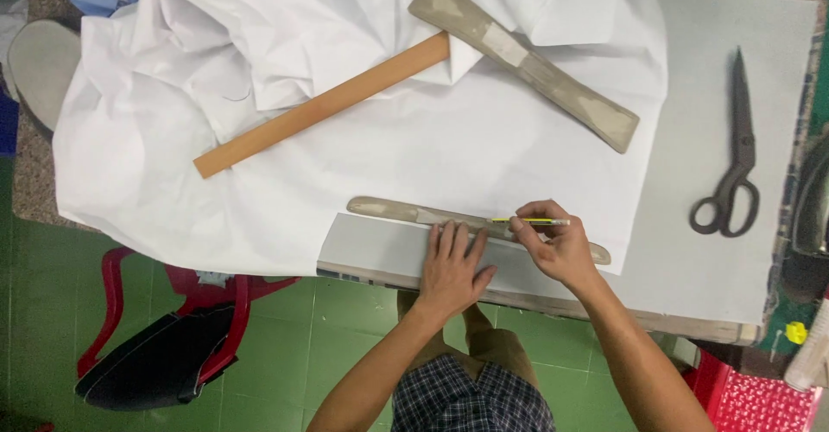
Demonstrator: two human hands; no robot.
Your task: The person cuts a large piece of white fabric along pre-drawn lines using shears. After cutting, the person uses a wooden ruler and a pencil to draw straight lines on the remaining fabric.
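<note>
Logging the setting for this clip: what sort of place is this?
Probably a tailoring or garment workshop: white fabric is spread on a cutting table, large tailor's shears lie to one side, and the right hand holds a pencil along a curved ruler.

Scissors [732, 164] lie right of cloth [363, 121] on table [717, 259].

Bright, even light falls from above on the table [691, 181]; the white cloth [345, 138] on it nearly washes out, its folds faint. Shadows beside the scissors [734, 164] are soft and short. Focus is sharp throughout, the floor [259, 354] below the table dimmer.
</note>
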